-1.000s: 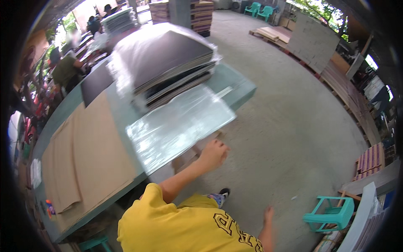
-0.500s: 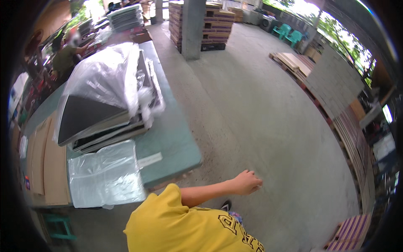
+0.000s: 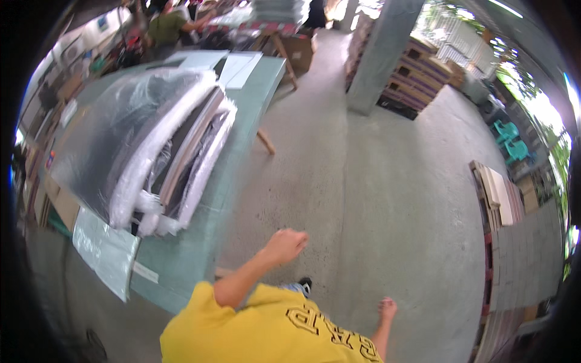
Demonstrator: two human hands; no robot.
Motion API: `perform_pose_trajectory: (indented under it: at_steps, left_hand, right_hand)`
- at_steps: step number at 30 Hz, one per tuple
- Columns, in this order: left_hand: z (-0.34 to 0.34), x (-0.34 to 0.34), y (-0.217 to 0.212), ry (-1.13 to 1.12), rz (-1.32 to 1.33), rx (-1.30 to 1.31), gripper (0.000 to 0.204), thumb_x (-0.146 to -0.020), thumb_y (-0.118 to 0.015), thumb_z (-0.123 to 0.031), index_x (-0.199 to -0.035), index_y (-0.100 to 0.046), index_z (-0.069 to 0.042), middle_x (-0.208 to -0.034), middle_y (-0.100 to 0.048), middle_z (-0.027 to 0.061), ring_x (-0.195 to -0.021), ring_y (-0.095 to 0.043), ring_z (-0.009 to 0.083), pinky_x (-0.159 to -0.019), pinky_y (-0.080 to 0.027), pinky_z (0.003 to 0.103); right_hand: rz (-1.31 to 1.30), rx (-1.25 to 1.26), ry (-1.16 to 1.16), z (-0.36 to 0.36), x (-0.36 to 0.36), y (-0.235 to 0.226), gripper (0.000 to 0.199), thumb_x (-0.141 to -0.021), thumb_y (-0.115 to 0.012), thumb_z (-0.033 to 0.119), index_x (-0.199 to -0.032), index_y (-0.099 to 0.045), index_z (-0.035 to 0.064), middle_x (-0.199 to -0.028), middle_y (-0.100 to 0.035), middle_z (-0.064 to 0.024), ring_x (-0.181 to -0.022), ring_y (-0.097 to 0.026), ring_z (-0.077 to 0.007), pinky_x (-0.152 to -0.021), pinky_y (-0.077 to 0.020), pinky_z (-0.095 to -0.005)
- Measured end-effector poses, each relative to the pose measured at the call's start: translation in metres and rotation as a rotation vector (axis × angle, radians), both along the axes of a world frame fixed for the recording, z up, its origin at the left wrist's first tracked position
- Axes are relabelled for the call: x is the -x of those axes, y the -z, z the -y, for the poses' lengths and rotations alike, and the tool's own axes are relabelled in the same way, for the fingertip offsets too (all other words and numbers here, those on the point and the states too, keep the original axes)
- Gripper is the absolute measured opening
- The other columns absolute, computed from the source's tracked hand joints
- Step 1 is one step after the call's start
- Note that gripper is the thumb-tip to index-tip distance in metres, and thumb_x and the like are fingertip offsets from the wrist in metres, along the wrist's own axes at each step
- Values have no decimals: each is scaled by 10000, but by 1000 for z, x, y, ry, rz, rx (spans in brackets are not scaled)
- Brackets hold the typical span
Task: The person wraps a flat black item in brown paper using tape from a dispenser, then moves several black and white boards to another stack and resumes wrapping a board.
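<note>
My left hand (image 3: 285, 244) is curled into a loose fist in the air over the concrete floor (image 3: 387, 199), holding nothing, a little off the near corner of the green table (image 3: 248, 115). My right hand (image 3: 386, 308) hangs low beside my yellow shirt with fingers loosely apart and nothing in it. On the table lies a tall stack of flat panels wrapped in clear plastic (image 3: 151, 139). A flat clear plastic sheet (image 3: 104, 249) rests on the table's near end. One dark shoe (image 3: 304, 284) shows under my left arm.
A grey concrete pillar (image 3: 382, 54) stands ahead with stacked pallets (image 3: 426, 69) behind it. More pallets and boards (image 3: 497, 193) lie at the right, teal chairs (image 3: 508, 130) beyond. A person in green (image 3: 166, 24) works at the far table end. Cardboard sheets (image 3: 59, 202) lie at the left.
My left hand has come off the plastic sheet on the table and swung out over the floor. The view has turned, so the table now lies to my left.
</note>
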State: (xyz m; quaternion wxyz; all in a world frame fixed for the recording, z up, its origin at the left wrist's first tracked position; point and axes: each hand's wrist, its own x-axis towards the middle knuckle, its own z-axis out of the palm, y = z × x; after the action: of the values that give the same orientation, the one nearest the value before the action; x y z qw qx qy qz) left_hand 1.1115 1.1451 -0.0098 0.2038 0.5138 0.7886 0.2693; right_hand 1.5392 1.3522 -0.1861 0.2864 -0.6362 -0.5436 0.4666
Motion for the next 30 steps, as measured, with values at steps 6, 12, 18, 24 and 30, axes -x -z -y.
perform_pose_trajectory:
  at_steps: [6, 12, 18, 24, 30]
  left_hand:
    - [-149, 81, -64, 50, 21, -120, 239, -822, -537, -243, -997, -591, -90, -849, -617, 111, -839, -564, 288, -756, -437, 391]
    - [-245, 227, -29, -323, 93, -228, 255, -846, -522, -278, -1009, -584, -92, -750, -608, 111, -712, -583, 237, -668, -452, 357]
    - [-295, 375, -79, -674, 312, -301, 242, -905, -438, -259, -1011, -555, -76, -646, -550, 61, -541, -557, 149, -550, -455, 305]
    - [-285, 553, -40, -1060, 617, -900, 278, -816, -291, 22, -970, -512, -47, -809, -518, 56, -672, -560, 162, -602, -509, 316]
    - [-280, 776, -21, -1360, 812, -1495, 156, -798, -396, 27, -913, -501, 10, -790, -538, 93, -671, -555, 191, -643, -516, 325]
  right_hand:
    - [529, 551, -558, -62, 58, 22, 168, -800, -530, 185, -828, -575, 25, -689, -576, -47, -587, -542, -165, -538, -448, -309]
    - [581, 514, -667, -286, 234, 44, 159, -819, -479, 167, -845, -542, 23, -708, -569, -69, -577, -539, -175, -519, -440, -310]
    - [320, 199, -519, -576, 572, 2, 153, -839, -427, 149, -862, -509, 22, -727, -563, -90, -566, -536, -185, -500, -431, -311]
    - [-115, 99, -926, -556, 955, -148, 326, -849, -410, 78, -1165, -472, 28, -1182, -471, -135, -1041, -501, -239, -863, -421, -374]
    - [-8, -53, -1243, -528, 1088, -122, 273, -844, -396, 36, -1084, -522, 3, -1081, -539, -145, -980, -543, -221, -822, -435, -332]
